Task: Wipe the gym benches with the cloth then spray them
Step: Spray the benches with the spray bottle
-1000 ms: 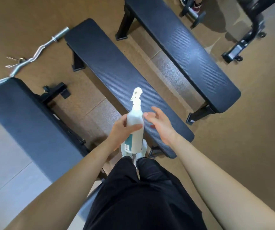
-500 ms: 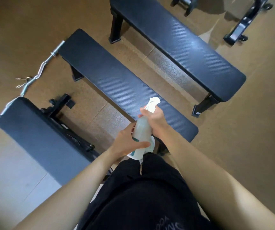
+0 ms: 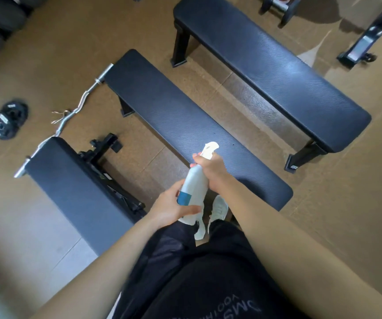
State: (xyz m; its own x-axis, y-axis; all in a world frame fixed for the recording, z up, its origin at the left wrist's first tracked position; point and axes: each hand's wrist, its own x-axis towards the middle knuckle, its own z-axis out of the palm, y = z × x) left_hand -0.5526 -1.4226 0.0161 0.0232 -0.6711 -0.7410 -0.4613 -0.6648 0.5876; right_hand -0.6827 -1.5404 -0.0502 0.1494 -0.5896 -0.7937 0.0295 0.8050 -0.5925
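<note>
While the left hand [image 3: 169,209] wraps its thumb and fingers round the lower body of the white spray bottle [image 3: 194,183], at the teal band of its label, the right hand [image 3: 210,171] grips the bottle's neck just under the white trigger head [image 3: 210,149] — both hands are closed on it, neither loose. Seen from the head camera, the bottle leans away from the person, its head up and forward, held in the air above the near end of the middle bench [image 3: 174,116]. Whether a finger sits on the trigger I cannot tell; the right hand hides it. That bench, dark and ribbed, runs diagonally away to the upper left. A second bench [image 3: 266,65] of the same make stands beyond it to the right, parallel and apart, with brown floor [image 3: 208,88] between them. A third padded bench [image 3: 70,192] lies to the left, close to the person's left forearm. A bent curl bar [image 3: 100,77] lies on the floor from the far end of the middle bench to behind the left one — a small black weight plate [image 3: 9,119] sits further left. White shoes [image 3: 218,209] show below the bottle, beside the middle bench's near end
</note>
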